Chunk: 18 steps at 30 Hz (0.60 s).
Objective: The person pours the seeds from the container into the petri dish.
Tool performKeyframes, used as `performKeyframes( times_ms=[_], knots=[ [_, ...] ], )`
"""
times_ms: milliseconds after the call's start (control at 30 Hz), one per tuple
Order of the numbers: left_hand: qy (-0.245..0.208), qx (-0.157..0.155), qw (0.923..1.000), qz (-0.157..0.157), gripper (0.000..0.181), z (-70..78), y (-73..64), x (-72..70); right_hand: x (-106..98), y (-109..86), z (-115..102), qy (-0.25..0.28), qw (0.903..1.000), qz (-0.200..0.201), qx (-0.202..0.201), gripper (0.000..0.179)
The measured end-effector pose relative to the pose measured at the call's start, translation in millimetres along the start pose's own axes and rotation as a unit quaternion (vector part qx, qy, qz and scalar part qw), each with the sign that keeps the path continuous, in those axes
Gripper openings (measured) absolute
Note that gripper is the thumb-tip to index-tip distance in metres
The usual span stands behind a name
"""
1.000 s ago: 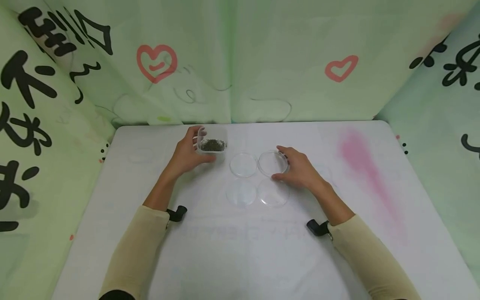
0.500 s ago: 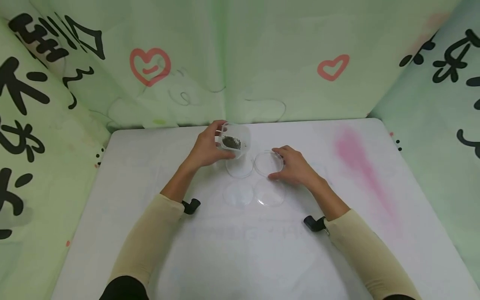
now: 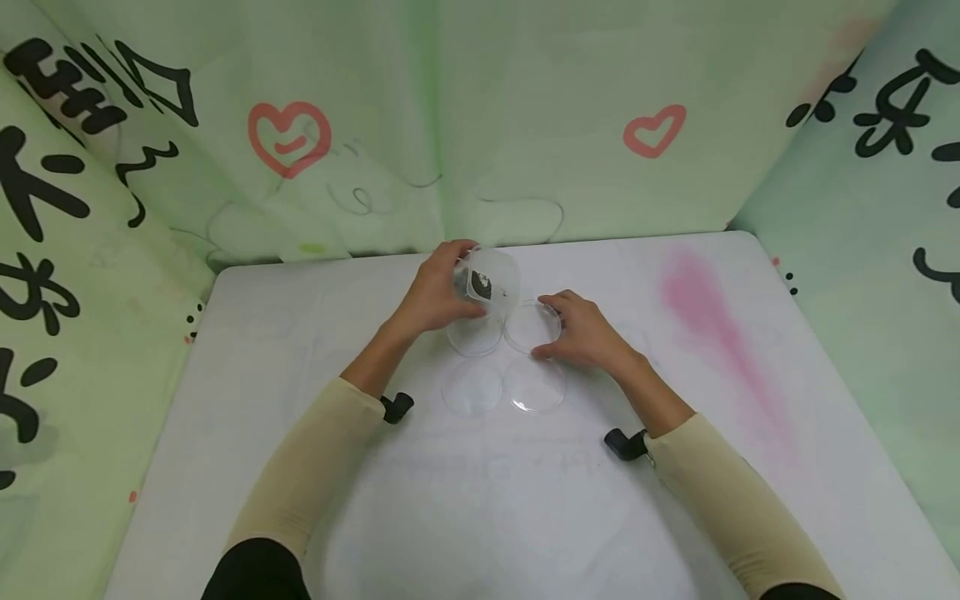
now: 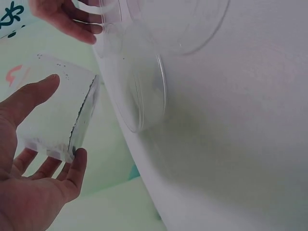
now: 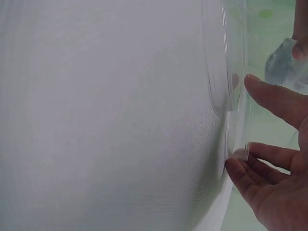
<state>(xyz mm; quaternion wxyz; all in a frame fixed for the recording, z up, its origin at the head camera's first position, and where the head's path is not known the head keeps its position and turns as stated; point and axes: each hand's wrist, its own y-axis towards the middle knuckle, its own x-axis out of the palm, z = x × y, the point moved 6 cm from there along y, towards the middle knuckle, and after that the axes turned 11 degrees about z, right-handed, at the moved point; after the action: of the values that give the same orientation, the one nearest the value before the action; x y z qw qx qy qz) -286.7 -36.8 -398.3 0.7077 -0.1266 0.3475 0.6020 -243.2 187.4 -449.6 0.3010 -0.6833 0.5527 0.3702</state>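
My left hand (image 3: 438,292) grips a small clear plastic box (image 3: 504,271) between thumb and fingers, raised off the table and tipped to the right. Dark fine granules (image 3: 481,286) lie inside; in the left wrist view a dark line of them runs along one edge of the box (image 4: 53,106). At the far right of a cluster of clear petri dishes, my right hand (image 3: 588,332) holds one petri dish (image 3: 528,327) by its rim, thumb near, fingers far. Beside it, partly below the box, sits another dish (image 3: 474,340).
Two more clear round dishes, one left (image 3: 471,390) and one right (image 3: 535,387), lie nearer on the white table (image 3: 480,517). A green curtain (image 3: 375,83) with hearts and black writing hangs behind the table's far edge. A pink stain (image 3: 720,325) marks the right side.
My left hand has carried the box rightward toward the dishes and tipped it over, shifting the granules within. The right hand stays at its dish. The head view has shifted slightly.
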Motion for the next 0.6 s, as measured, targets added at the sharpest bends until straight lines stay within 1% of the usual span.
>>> performKeyframes(
  times_ms=[167, 300, 433, 600],
  knots=[
    [0.015, 0.011, 0.9998, -0.006, 0.095, 3.8, 3.9, 8.6, 0, 1.0, 0, 0.003, 1.0, 0.007, -0.001, 0.09],
    [0.033, 0.025, 0.9992, -0.005, 0.094, 6.5, 4.6, 14.8, 0, 1.1, -1, 0.007, 0.9999, 0.009, -0.001, 0.089],
    [0.045, 0.046, 0.9979, 0.001, 0.094, 10.6, 4.5, 18.1, 0, 1.1, -1, 0.008, 0.9999, 0.009, 0.0, 0.088],
    [0.054, 0.065, 0.9964, -0.003, 0.092, 16.7, 3.4, 22.4, 0, 1.0, -1, 0.011, 0.9999, 0.01, 0.001, 0.088]
  ],
)
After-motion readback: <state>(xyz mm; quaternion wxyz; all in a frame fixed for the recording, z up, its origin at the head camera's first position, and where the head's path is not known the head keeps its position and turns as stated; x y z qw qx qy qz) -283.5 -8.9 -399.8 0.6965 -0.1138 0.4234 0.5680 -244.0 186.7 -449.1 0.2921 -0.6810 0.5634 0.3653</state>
